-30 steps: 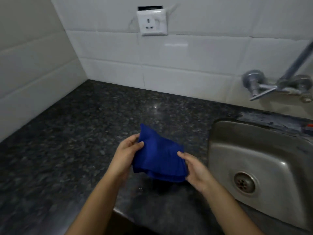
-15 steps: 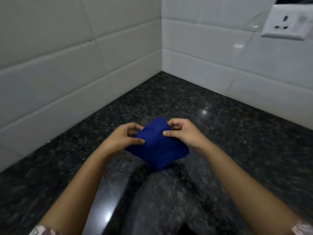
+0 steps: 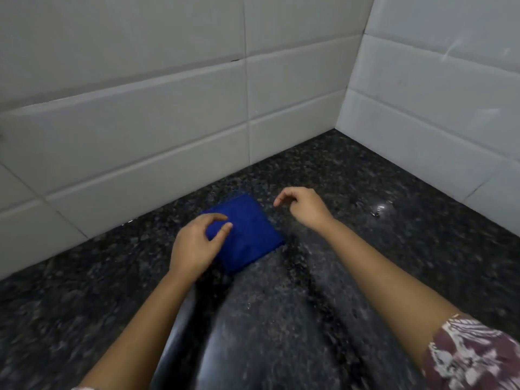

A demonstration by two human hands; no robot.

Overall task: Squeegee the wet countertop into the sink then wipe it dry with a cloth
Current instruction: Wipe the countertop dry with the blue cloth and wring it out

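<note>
Blue folded cloth (image 3: 247,235) now lies flat on black granite tabletop (image 3: 365,277), close to white-tiled wall (image 3: 140,136), short of corner. Half second ago both hands pinched it above surface; both have since let go. Left hand (image 3: 197,243) over cloth's near-left edge, grip loose, thumb and forefinger apart, holding nothing; fingertips possibly brushing fabric, blur hides contact. Right hand (image 3: 305,208) just right of cloth, apart from it, fingers loosely curled, grip empty. Patterned sleeve (image 3: 472,358) at lower right.
</note>
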